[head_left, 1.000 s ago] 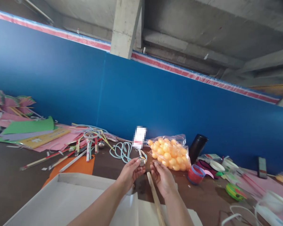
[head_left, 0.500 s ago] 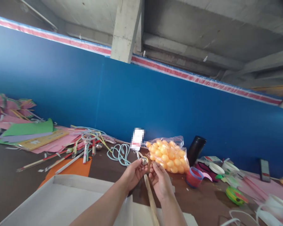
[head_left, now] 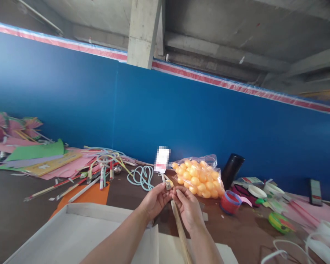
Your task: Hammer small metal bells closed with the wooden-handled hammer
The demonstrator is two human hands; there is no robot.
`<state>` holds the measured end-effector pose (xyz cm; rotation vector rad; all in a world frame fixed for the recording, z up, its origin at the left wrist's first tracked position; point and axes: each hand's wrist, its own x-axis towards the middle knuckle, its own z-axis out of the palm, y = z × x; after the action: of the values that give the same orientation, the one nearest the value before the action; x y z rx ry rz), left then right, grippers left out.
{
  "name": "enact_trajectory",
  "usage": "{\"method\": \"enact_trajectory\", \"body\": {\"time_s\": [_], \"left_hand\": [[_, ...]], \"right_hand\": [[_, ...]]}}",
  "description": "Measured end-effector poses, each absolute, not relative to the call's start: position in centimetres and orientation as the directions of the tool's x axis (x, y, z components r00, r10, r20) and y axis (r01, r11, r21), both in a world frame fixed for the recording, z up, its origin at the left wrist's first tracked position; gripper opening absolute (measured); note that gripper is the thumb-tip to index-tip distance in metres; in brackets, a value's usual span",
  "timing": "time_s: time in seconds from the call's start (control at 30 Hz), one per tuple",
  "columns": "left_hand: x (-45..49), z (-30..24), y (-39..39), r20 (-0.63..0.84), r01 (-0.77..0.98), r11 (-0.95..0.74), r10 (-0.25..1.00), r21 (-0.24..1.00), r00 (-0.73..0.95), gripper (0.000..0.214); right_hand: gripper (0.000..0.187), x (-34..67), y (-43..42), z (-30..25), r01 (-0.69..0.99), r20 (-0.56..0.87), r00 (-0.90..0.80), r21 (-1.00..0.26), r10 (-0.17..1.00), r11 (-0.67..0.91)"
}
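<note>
My left hand [head_left: 155, 201] pinches a small shiny silver bell [head_left: 168, 185] between thumb and fingers. Close beside it, my right hand [head_left: 189, 207] has thumb and index finger pressed together; whatever is between them is too small to make out. The fingertips of both hands nearly meet. Below and between my wrists runs a wooden stick [head_left: 179, 231], its far end under my fingers. Just past the hands sits a clear bag of orange balls [head_left: 199, 179], and a coil of light blue cord [head_left: 140, 177] lies to its left.
A white box [head_left: 99, 208] stands at front left. Behind it lie paper strips, sticks and a second silver bell [head_left: 117, 169]. To the right are a red-and-blue cup [head_left: 230, 202], a black bottle [head_left: 233, 170] and a green tape measure [head_left: 280, 222]. A blue partition [head_left: 165, 110] closes the back.
My right hand has moved in closer to the left, its fingertips now almost at the bell. The bell has turned slightly in my left fingers. The view has shifted a little.
</note>
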<state>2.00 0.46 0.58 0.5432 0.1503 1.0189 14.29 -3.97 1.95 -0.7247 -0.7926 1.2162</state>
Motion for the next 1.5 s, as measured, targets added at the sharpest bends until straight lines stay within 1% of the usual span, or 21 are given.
{"method": "enact_trajectory", "body": {"time_s": [0.1,0.27,0.4,0.53,0.7,0.97,1.2,1.5], "left_hand": [[1.87,0.48,0.57,0.11,-0.761,0.421,0.838,0.494,0.534,0.02],[1.76,0.33,0.68,0.08,-0.747,0.46,0.825,0.48,0.559,0.02],[1.74,0.27,0.66,0.089,-0.731,0.478,0.806,0.487,0.586,0.022],[1.75,0.22,0.65,0.078,-0.718,0.478,0.804,0.507,0.59,0.023],[1.74,0.34,0.58,0.077,-0.702,0.457,0.807,0.546,0.586,0.025],[1.85,0.56,0.39,0.072,-0.703,0.455,0.811,0.547,0.581,0.02],[1.98,0.57,0.43,0.054,-0.717,0.444,0.83,0.537,0.555,0.018],[2.02,0.77,0.4,0.052,-0.718,0.429,0.839,0.548,0.542,0.018]], "right_hand": [[0.013,14.19,-4.02,2.12,-0.54,0.111,0.172,-0.82,0.979,0.188],[0.018,14.18,-4.02,2.41,-0.559,0.069,0.186,-0.813,0.98,0.163],[0.019,14.08,-4.06,2.33,-0.513,0.07,0.175,-0.845,0.982,0.152],[0.025,13.96,-4.05,2.17,-0.484,0.059,0.167,-0.865,0.984,0.134],[0.021,14.1,-3.82,2.09,-0.461,0.063,0.181,-0.876,0.981,0.142],[0.02,14.09,-3.8,2.05,-0.464,0.058,0.126,-0.879,0.99,0.11],[0.013,14.22,-3.52,2.09,-0.505,0.061,0.075,-0.858,0.995,0.091],[0.014,14.14,-3.54,2.25,-0.509,0.054,0.101,-0.855,0.993,0.098]]}}
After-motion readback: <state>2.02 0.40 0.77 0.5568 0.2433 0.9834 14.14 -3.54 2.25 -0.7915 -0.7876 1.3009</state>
